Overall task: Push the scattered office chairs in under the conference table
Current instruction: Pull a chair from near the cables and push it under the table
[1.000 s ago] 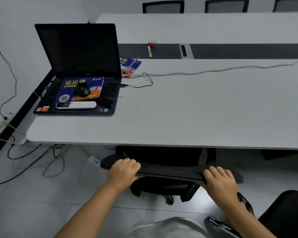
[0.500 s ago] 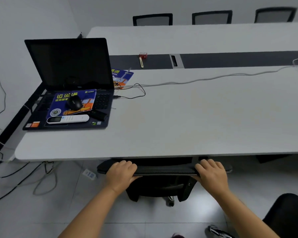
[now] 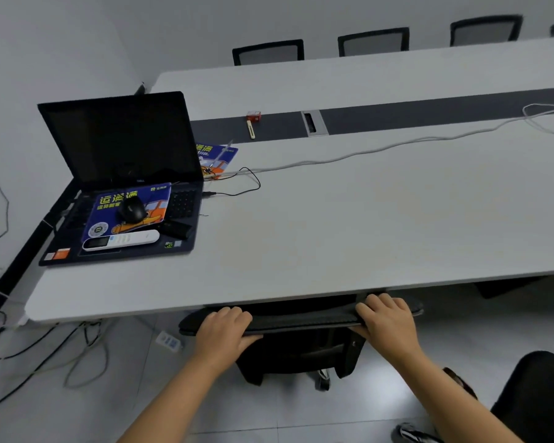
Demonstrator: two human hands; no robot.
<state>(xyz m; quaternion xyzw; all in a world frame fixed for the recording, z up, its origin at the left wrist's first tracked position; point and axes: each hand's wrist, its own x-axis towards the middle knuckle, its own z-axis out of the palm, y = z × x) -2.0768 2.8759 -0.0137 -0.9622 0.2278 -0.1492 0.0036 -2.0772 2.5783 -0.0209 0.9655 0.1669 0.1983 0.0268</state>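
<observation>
A black office chair [image 3: 304, 321] stands at the near edge of the long white conference table [image 3: 349, 219], its seat hidden under the tabletop. Only the top of its backrest and part of its base show. My left hand [image 3: 225, 327] grips the left end of the backrest top. My right hand [image 3: 387, 318] grips the right end. The backrest sits just below the table edge.
An open laptop [image 3: 122, 187] with a mouse, mousepad and white remote on it lies at the table's left end. A white cable [image 3: 381, 148] runs across the tabletop. Loose cords and a power strip [image 3: 168, 340] lie on the floor at left. Several chairs [image 3: 373, 41] line the far side. Another black chair [image 3: 538, 394] is at bottom right.
The chair has rolled forward, further under the table, with both hands still on its backrest. My view has risen and now takes in more of the table's far side.
</observation>
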